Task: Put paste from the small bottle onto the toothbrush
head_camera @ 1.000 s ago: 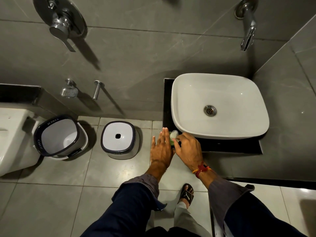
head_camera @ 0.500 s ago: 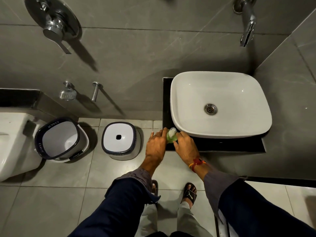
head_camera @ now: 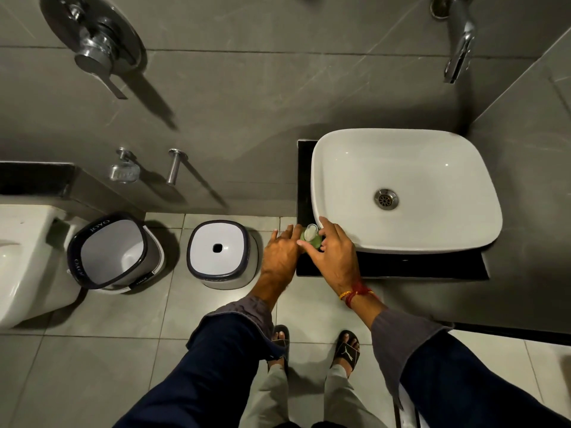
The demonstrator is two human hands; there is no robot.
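Note:
A small green bottle (head_camera: 311,237) with a white cap stands on the black counter (head_camera: 401,265), at the front left corner of the basin. My right hand (head_camera: 335,253) is closed around it, thumb on its left side and forefinger behind the cap. My left hand (head_camera: 279,254) lies palm down just left of the bottle, fingers stretched toward it and touching the counter's edge; nothing shows in it. No toothbrush is in view.
A white basin (head_camera: 404,149) fills the counter, with a wall tap (head_camera: 457,47) above it. On the floor to the left stand a white stool (head_camera: 221,253), an open bin (head_camera: 114,251) and a toilet (head_camera: 24,257). My sandalled feet are below.
My left hand went from flat with spread fingers to lying close beside the bottle. My right hand has wrapped further around the bottle. The view shifted slightly.

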